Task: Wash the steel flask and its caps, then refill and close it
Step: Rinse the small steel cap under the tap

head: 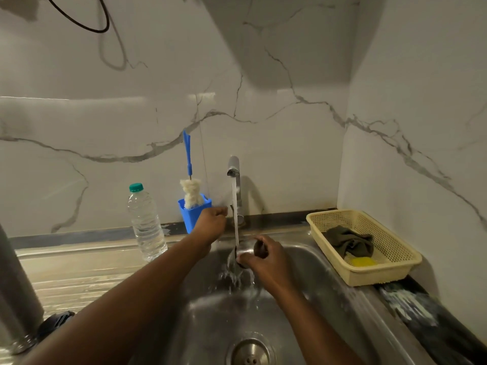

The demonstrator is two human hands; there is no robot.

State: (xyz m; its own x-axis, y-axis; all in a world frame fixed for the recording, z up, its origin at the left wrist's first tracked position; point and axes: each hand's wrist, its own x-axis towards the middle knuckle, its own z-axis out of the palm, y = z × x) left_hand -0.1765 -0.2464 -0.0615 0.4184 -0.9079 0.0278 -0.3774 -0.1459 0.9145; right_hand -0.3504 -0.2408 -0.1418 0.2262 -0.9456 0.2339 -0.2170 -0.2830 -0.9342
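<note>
Head view, asker: where is the steel cap (pixel 246 250)?

Answerer: Over the sink (pixel 303 325), right under the water stream (pixel 235 214) falling from the tap (pixel 234 167). Water splashes off it into the basin.

Asker: Who has hold of it?

Answerer: The right hand (pixel 266 262). Its fingers and thumb are curled round the cap's side, gripping it firmly.

Asker: And the left hand (pixel 210 222)?

Answerer: It is up beside the tap's base with its fingers curled. I cannot tell whether it grips the lever or only touches it.

Asker: What lies around them?

Answerer: Just behind the left hand, a blue holder (pixel 191 214) stands against the marble wall with a bottle brush (pixel 191 193) upright in it. Left of that, a plastic water bottle (pixel 146 225) with a green cap stands on the counter. At the left edge is a tall grey cylinder (pixel 15 285), cut off by the frame, with a dark round thing (pixel 56 322) beside its foot, too blurred to name. Right of the sink, a yellow basket (pixel 395 270) holds a dark cloth (pixel 350 241) and a yellow sponge (pixel 363 261).
</note>
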